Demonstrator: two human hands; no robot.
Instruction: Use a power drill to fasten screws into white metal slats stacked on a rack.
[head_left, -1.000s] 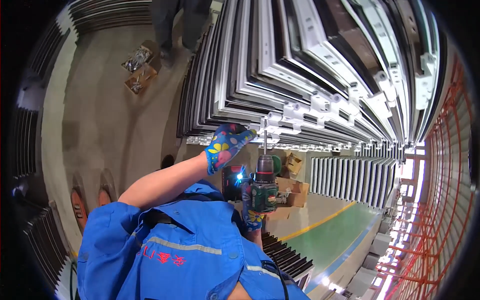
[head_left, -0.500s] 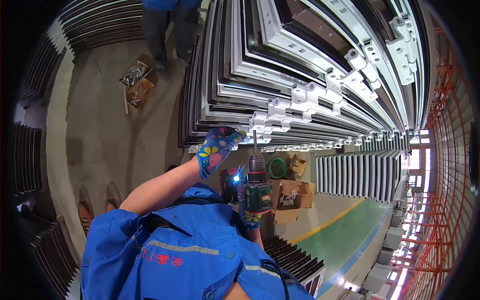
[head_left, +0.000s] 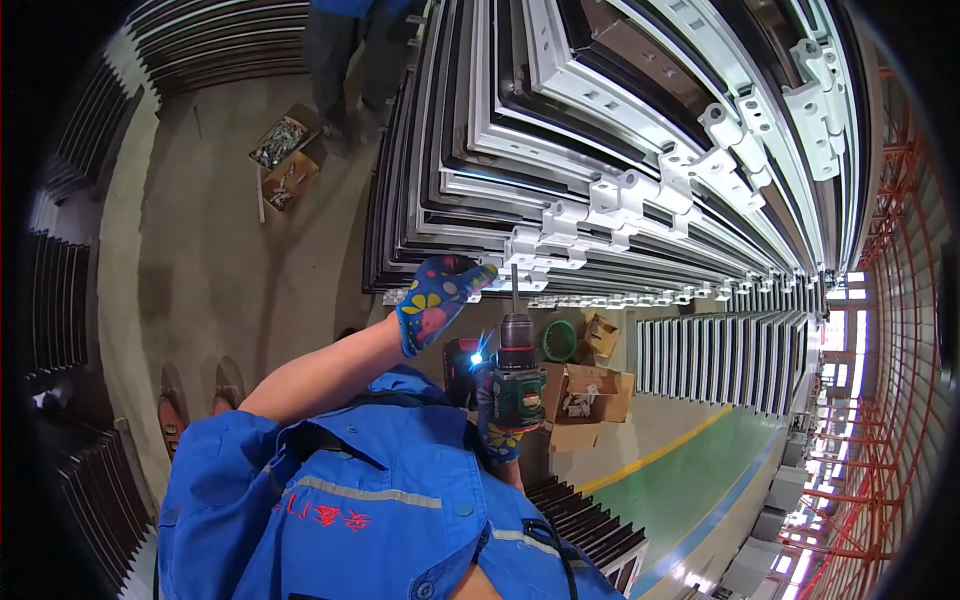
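My left hand (head_left: 432, 302), in a blue patterned glove, is closed at the edge of the stacked frames, fingertips against a white hinge (head_left: 522, 246). Whatever those fingers pinch is hidden. My right hand (head_left: 499, 438), gloved alike, grips a dark green and black cordless drill (head_left: 518, 398) with a bright light lit beside it. The drill points away from me, and its long bit (head_left: 515, 288) reaches up to the hinge beside my left fingertips. Its tip is too small to tell whether it sits in a screw.
Stacked door-like frames (head_left: 480, 185) with white hinges rise ahead. Cardboard boxes (head_left: 622, 392) and a green bucket (head_left: 558, 341) stand on the floor to the right. More boxes of metal parts (head_left: 280, 142) lie far left, near a standing person (head_left: 345, 60). Another rack of panels (head_left: 720, 362) is beyond.
The whole view has shifted slightly, with the frames now a little lower and farther right. Both hands and the drill keep nearly the same place against the hinge.
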